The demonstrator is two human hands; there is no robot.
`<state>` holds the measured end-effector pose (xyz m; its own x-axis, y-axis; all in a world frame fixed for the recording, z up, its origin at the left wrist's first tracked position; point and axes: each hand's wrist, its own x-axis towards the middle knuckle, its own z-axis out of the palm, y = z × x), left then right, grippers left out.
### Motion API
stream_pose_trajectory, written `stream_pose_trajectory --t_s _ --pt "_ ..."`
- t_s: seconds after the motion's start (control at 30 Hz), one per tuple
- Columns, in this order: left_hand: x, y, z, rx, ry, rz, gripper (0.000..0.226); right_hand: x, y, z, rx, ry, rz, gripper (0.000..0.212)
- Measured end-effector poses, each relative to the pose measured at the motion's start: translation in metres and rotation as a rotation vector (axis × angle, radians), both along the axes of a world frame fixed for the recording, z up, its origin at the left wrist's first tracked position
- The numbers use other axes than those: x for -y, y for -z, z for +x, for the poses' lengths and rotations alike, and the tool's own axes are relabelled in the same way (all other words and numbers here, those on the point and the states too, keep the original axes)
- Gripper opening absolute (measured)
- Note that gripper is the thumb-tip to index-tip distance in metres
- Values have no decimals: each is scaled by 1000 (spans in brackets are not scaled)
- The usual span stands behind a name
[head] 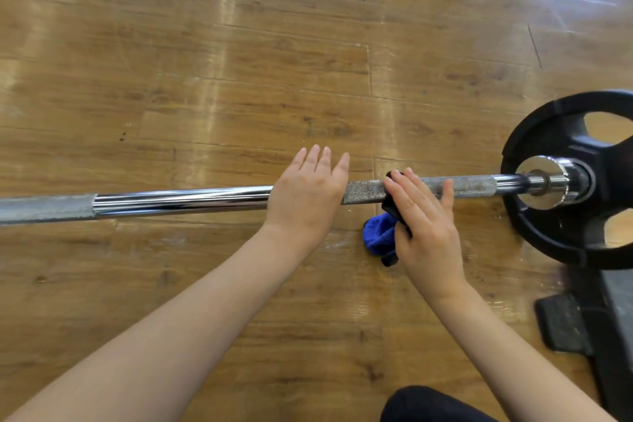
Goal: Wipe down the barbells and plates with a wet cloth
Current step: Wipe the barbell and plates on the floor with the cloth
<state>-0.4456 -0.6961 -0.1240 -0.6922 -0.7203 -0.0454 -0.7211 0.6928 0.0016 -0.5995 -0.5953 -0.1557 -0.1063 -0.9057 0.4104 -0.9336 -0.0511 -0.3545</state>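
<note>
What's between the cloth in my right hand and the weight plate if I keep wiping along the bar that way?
Nothing visible. The right hand presses the cloth on the barbell, and the rough, spotted stretch of bar from there to the chrome collar at the plate is bare. The left hand rests on the bar on the other side.

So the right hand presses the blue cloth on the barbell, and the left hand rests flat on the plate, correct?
Not quite. The head view shows the left hand resting flat on the barbell, not on the plate. The right hand does press the blue cloth on the barbell.
</note>
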Motion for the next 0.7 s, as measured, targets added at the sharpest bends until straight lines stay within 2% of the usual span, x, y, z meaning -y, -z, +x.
stream_pose_trajectory --t_s 0.13,0.3,0.37,0.47,0.6,0.7 --pt "3 -2 -2 25 -38 106 61 1 0 -1 -11 2 -5 53" --pt "12 -17 -6 83 -55 261 39 3 -3 2 11 29 4 52" --pt "13 -20 -6 97 -53 292 39 3 -4 2 2 41 -6 51" --pt "7 -12 -5 49 -36 218 62 5 -4 17 -30 -21 -53 47" --pt "1 -9 -2 48 -14 108 57 8 4 39 -72 -124 -35 53" --pt "1 -8 -1 46 -2 96 58 2 6 14 -116 -42 -44 56"
